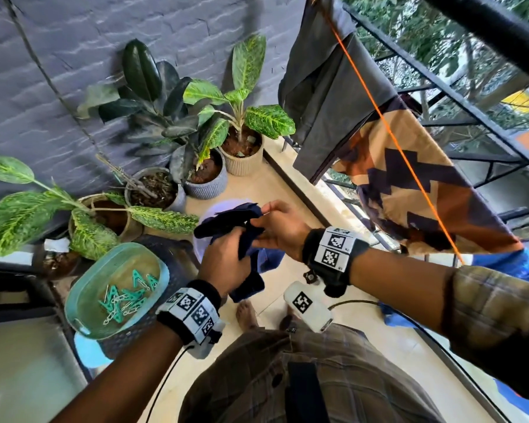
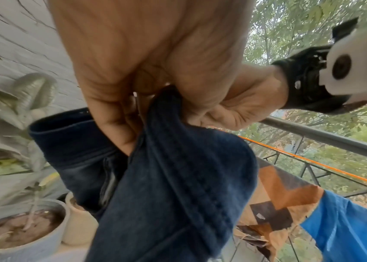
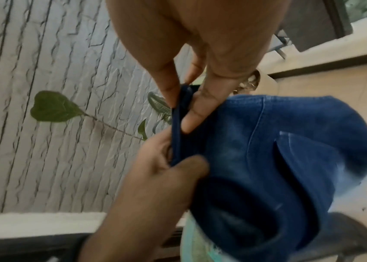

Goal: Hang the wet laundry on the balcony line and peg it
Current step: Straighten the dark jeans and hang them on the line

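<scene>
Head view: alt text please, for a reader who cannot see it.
Both hands, left and right, hold a dark blue garment at waist height on a balcony. Other laundry hangs on an orange line; a tub of green pegs sits lower left.

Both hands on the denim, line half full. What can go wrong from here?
1. The dark blue denim garment is bunched; the right hand only pinches an edge, so it may slip.
2. With the left hand also gripping it, no hand is free for the green pegs.
3. The orange line already carries the patterned cloth.
</scene>
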Tool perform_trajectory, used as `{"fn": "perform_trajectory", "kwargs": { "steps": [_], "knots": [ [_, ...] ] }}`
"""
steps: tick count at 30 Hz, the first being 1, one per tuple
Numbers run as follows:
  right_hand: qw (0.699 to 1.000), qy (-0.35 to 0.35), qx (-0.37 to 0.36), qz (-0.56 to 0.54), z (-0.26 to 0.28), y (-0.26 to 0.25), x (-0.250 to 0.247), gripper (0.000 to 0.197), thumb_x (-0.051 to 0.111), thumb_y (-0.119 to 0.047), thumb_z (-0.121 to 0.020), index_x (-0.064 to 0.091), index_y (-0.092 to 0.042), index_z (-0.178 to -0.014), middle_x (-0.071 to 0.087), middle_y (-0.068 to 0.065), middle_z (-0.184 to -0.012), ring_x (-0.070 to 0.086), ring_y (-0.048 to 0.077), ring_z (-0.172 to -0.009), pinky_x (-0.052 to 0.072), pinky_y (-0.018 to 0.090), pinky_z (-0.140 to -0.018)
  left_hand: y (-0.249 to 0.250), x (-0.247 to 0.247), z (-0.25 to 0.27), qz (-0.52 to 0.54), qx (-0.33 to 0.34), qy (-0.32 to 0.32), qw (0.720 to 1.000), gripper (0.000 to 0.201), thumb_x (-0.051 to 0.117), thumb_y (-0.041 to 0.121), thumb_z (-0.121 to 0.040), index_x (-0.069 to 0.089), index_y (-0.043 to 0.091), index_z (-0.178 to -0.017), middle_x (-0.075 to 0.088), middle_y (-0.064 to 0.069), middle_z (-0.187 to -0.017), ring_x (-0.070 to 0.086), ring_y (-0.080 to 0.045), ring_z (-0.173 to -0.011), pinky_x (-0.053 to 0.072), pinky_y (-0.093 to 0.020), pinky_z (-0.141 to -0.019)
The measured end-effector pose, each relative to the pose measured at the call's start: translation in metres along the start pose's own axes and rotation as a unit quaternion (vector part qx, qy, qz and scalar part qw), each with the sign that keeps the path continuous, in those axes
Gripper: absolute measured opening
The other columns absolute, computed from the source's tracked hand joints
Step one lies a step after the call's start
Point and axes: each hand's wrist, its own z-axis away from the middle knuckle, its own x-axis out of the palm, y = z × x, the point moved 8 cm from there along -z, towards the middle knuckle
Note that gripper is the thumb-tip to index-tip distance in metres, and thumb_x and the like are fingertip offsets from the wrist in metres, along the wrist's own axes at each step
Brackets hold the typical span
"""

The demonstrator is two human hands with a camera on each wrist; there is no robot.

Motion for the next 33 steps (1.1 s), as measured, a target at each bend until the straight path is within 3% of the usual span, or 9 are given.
{"fn": "perform_trajectory", "kwargs": {
  "steps": [4,6,9,12,14,18,24,28,33],
  "knots": [
    [0.964,-0.061,-0.093,0.241,0.002,-0.009,0.007,0.035,0.073,-0.012,-0.086,0.046,-0.016,-0.108,0.061,0.011,-0.075,0.063,0.022,-0.055,0.055,0.035,-0.056,-0.002,-0.015,0.010,0.004,0.038,-0.037,0.999,0.052,0.044,0.033,-0.077,0.064,0.009,-0.119,0.070,-0.020,-0.107,0.063,-0.041,-0.100,0.050,-0.041,-0.077],
    [0.868,-0.091,-0.255,0.416,0.009,-0.029,0.015,0.044,0.076,-0.028,-0.082,0.049,-0.023,-0.117,0.063,0.003,-0.092,0.064,0.019,-0.074,0.056,0.041,-0.074,-0.002,-0.021,0.015,0.003,0.044,-0.046,0.998,0.050,0.042,0.031,-0.075,0.069,0.008,-0.110,0.071,-0.017,-0.105,0.063,-0.038,-0.098,0.051,-0.042,-0.076],
    [0.703,-0.220,-0.421,0.530,0.028,-0.040,0.038,0.049,0.070,-0.023,-0.076,0.059,-0.020,-0.124,0.058,0.003,-0.121,0.054,0.020,-0.110,0.042,0.037,-0.101,0.003,-0.025,0.023,-0.038,0.063,-0.070,0.995,0.039,0.046,0.019,-0.072,0.072,0.013,-0.101,0.072,-0.013,-0.103,0.062,-0.037,-0.097,0.050,-0.035,-0.072],
    [0.597,-0.313,-0.429,0.601,0.033,-0.035,0.054,0.035,0.060,-0.024,-0.070,0.071,-0.018,-0.103,0.061,0.004,-0.128,0.047,0.022,-0.120,0.033,0.031,-0.106,0.007,-0.032,0.029,-0.063,0.074,-0.080,0.992,0.030,0.051,0.015,-0.067,0.073,0.018,-0.087,0.071,-0.009,-0.086,0.064,-0.036,-0.083,0.052,-0.042,-0.063],
    [0.548,-0.350,-0.415,0.637,0.031,-0.030,0.057,0.031,0.053,-0.033,-0.069,0.069,-0.021,-0.092,0.066,0.000,-0.114,0.051,0.024,-0.111,0.041,0.040,-0.101,0.012,-0.045,0.033,-0.051,0.074,-0.044,0.995,0.027,0.055,0.013,-0.065,0.073,0.023,-0.083,0.070,0.001,-0.079,0.064,-0.025,-0.075,0.049,-0.035,-0.059],
    [0.529,-0.351,-0.362,0.682,0.017,-0.047,0.044,0.043,0.053,-0.043,-0.066,0.064,-0.029,-0.105,0.062,-0.002,-0.104,0.054,0.023,-0.100,0.047,0.042,-0.085,0.021,-0.078,0.041,-0.027,0.047,0.048,0.997,0.033,0.063,0.008,-0.064,0.074,0.028,-0.087,0.071,0.012,-0.083,0.066,-0.011,-0.079,0.048,-0.024,-0.067],
    [0.439,-0.257,-0.410,0.757,0.008,-0.049,0.010,0.059,0.066,-0.058,-0.072,0.055,-0.028,-0.121,0.064,0.001,-0.095,0.054,0.026,-0.092,0.043,0.035,-0.077,0.051,-0.106,0.042,-0.001,0.058,0.104,0.993,0.039,0.059,0.007,-0.064,0.071,0.024,-0.096,0.075,0.008,-0.094,0.070,-0.013,-0.091,0.056,-0.038,-0.081],
    [0.471,-0.197,-0.447,0.735,0.005,-0.077,-0.007,0.040,0.066,-0.060,-0.073,0.064,-0.027,-0.095,0.060,-0.002,-0.084,0.049,0.025,-0.088,0.044,0.037,-0.074,0.074,-0.120,0.038,-0.021,0.077,0.139,0.987,0.040,0.055,0.008,-0.067,0.071,0.018,-0.103,0.073,0.008,-0.098,0.069,-0.012,-0.094,0.054,-0.038,-0.083],
    [0.528,-0.175,-0.516,0.651,0.014,-0.121,-0.030,0.028,0.064,-0.053,-0.079,0.069,-0.027,-0.088,0.046,0.004,-0.110,0.051,0.028,-0.098,0.048,0.044,-0.082,0.091,-0.136,0.037,-0.055,0.083,0.173,0.980,0.040,0.052,0.006,-0.071,0.070,0.019,-0.105,0.071,0.010,-0.101,0.066,-0.011,-0.095,0.051,-0.033,-0.085]
  ]
}}
